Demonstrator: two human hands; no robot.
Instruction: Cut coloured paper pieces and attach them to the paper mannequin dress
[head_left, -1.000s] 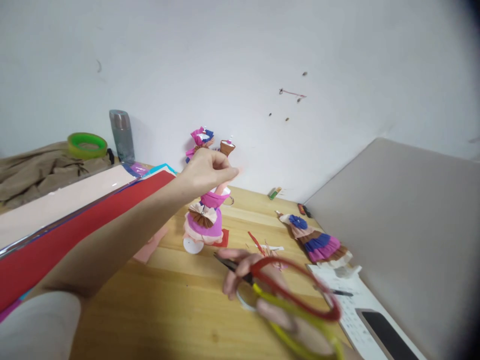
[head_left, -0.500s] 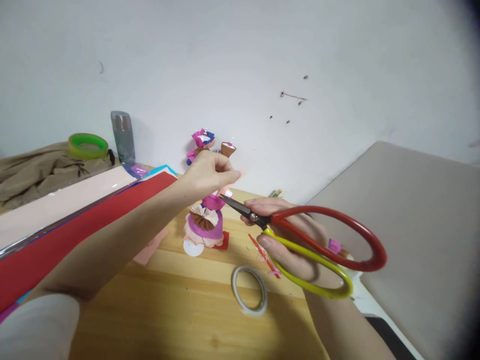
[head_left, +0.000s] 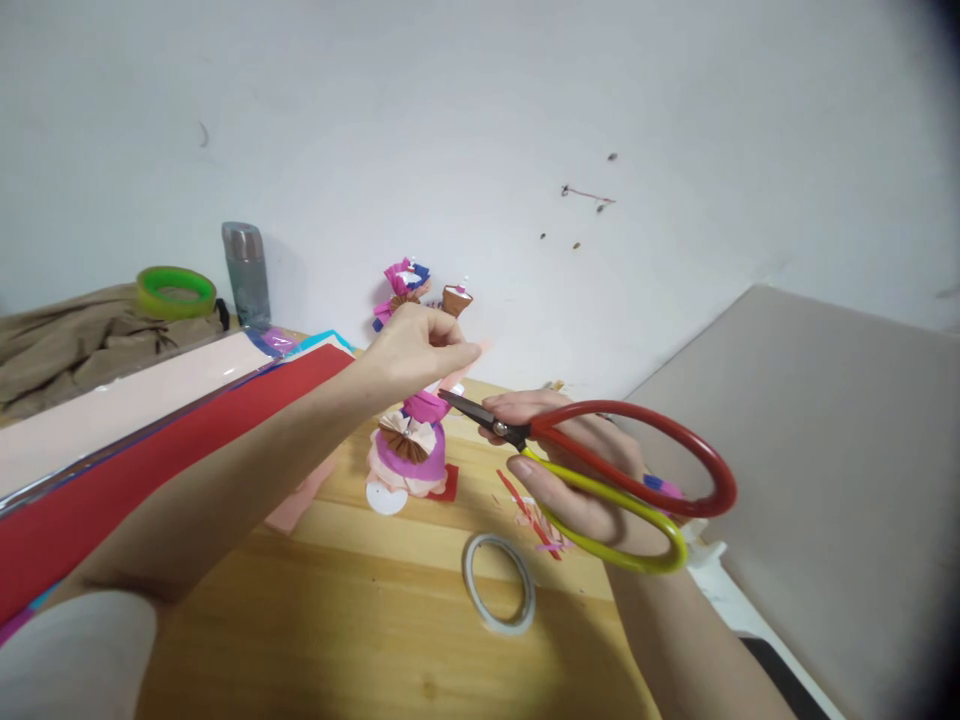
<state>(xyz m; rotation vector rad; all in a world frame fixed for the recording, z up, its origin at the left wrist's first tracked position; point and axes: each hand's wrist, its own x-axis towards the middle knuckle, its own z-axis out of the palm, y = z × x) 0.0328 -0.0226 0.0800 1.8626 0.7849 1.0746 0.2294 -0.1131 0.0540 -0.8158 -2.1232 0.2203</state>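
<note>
My left hand [head_left: 424,350] pinches a small piece of pink paper [head_left: 454,379], whose ends show past the thumb. My right hand [head_left: 574,460] grips a pair of scissors [head_left: 501,428] with one red and one yellow handle. The dark blade tips point left and lie close under the pink paper; I cannot tell whether they touch it. Behind and below my left hand stands a crepe-paper figure [head_left: 412,450] with a magenta skirt, a pink ruffled hem and a pleated brown and cream fan. My left wrist partly covers its top.
A roll of white tape [head_left: 471,590] lies on the wooden table [head_left: 330,630], near red and pink paper scraps [head_left: 536,520]. Red paper [head_left: 172,450] and wrapped sheets fill the left. Behind them are a flask [head_left: 246,275] and green tape [head_left: 175,292]. A grey panel [head_left: 840,430] stands right.
My right hand has shifted slightly left with the scissors, and the handles now sit nearer each other. My left hand and the pink paper stay nearly where they were.
</note>
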